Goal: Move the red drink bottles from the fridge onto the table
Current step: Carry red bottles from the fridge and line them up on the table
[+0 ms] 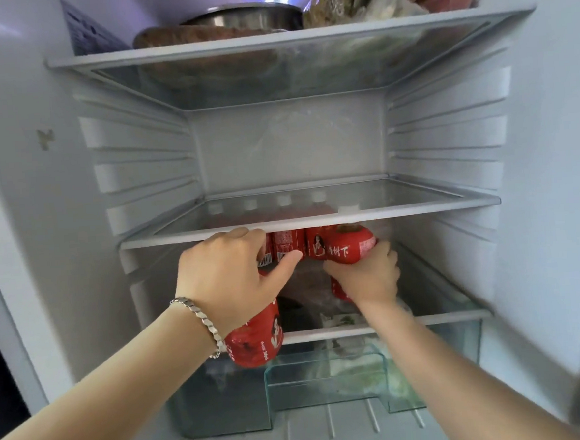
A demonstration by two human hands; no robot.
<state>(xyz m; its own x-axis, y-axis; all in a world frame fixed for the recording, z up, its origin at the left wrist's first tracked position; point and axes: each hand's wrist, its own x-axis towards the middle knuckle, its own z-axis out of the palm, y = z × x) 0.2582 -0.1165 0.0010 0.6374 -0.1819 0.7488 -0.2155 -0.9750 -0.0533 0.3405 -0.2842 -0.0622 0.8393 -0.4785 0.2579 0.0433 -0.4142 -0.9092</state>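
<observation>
Two grabs, fridge (pixel 535 168) open: your left hand (pixel 227 279) grips a red drink bottle (pixel 255 339) past the lower shelf's (pixel 443 317) front edge, right hand (pixel 366 279) clutches a second bottle (pixel 350 246).

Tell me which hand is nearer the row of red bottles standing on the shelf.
Left. The left hand, holding a low bottle, touches the standing row with its thumb; the right hand is lower right, gripping a tilted bottle.
</observation>
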